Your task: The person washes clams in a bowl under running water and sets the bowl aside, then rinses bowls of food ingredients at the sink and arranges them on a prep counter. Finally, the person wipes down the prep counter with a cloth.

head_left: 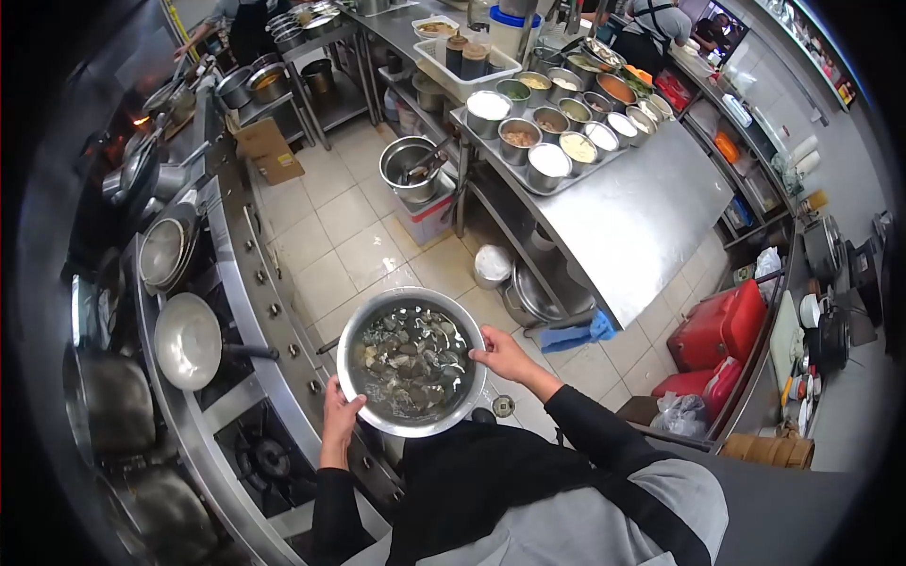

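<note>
Between my two hands I hold a wide metal bowl (351,387) in front of my apron. Dark and pale pieces of food (415,363) lie in liquid inside it; their kind I cannot make out. My left hand (338,415) grips the rim at the lower left, thumb on the edge. On the right side, my right hand (505,357) has its thumb over the rim and its fingers under the outside. The bowl is held above the tiled floor, close to the stove front.
A stove (269,443) with a wok (187,341) runs along my left. To my right stands a steel table (651,208) bearing several metal containers of ingredients. A pot (408,189) with utensils sits ahead, a red container (713,330) at right. Other people work at the back.
</note>
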`<state>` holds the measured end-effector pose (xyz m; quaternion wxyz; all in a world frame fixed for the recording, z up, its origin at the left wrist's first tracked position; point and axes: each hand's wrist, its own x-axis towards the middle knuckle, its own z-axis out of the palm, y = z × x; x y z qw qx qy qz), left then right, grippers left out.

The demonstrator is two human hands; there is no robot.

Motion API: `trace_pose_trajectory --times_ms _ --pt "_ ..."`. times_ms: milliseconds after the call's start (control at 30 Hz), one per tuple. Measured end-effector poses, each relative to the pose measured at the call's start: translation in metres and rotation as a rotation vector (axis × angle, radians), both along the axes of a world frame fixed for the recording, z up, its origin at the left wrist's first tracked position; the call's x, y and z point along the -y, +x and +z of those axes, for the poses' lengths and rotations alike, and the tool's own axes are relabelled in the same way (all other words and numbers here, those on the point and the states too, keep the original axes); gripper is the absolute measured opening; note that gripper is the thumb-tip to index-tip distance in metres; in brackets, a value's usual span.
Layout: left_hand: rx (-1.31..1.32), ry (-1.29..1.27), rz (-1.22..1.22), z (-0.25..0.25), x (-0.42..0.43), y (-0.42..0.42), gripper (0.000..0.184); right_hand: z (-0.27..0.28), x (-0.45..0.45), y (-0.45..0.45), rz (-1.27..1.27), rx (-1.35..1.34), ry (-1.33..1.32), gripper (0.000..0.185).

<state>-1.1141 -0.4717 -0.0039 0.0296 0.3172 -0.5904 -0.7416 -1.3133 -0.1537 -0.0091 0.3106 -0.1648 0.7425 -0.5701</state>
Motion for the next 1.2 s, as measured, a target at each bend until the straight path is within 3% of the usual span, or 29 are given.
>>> trace_pose_trajectory --times_ms 67,100,167,300,367,400,433,500,667,833,933,1033,1133,1167,1200 --pt "0.063 0.007 -0.084 -0.018 0.028 -0.039 0.051 -0.023 0.018 -0.018 -0.059 0.018 0.034 0.020" --pt "0.136 -0.032 -0.101 -0.052 0.049 -0.053 0.051 -0.027 0.032 -0.022 -0.113 0.014 0.042 0.019" --pt "0.091 -0.095 -0.171 -0.127 0.092 -0.094 0.043 -0.053 0.057 -0.046 -0.201 -0.029 0.068 0.017" --pt "0.312 0.035 -0.266 -0.170 0.129 -0.165 0.026 -0.098 0.084 -0.091 -0.234 0.027 0.308 0.017" --pt "0.414 -0.125 -0.338 -0.244 0.144 -0.186 0.025 -0.167 0.084 -0.113 -0.173 -0.056 0.551 0.022" --pt "0.251 -0.172 -0.290 -0.268 0.146 -0.190 0.034 -0.213 0.081 -0.119 -0.242 -0.001 0.399 0.026" --pt "0.284 -0.217 -0.312 -0.288 0.150 -0.202 0.037 -0.226 0.093 -0.131 -0.286 0.009 0.299 0.029" --pt "0.350 -0.305 -0.360 -0.327 0.158 -0.225 0.042 -0.248 0.117 -0.163 -0.249 -0.029 0.391 0.034" --pt "0.475 0.015 -0.220 -0.425 0.148 -0.254 0.044 -0.400 0.128 -0.209 -0.083 0.082 0.647 0.031" --pt "0.678 0.199 -0.061 -0.547 0.136 -0.268 0.049 -0.578 0.121 -0.242 -0.034 0.203 0.631 0.028" --pt "0.712 0.268 -0.018 -0.598 0.134 -0.281 0.046 -0.573 0.161 -0.276 -0.171 0.565 0.607 0.030" --pt "0.682 0.200 0.027 -0.638 0.126 -0.281 0.036 -0.619 0.158 -0.286 -0.124 0.603 0.434 0.036" --pt "0.658 0.092 0.072 -0.668 0.119 -0.281 0.024 -0.634 0.146 -0.297 -0.024 0.302 0.422 0.045" --pt "0.674 0.065 0.096 -0.668 0.118 -0.284 0.023 -0.624 0.135 -0.320 0.151 0.283 0.520 0.040" --pt "0.691 0.032 0.123 -0.666 0.119 -0.286 0.022 -0.598 0.132 -0.345 0.128 0.219 0.590 0.032"
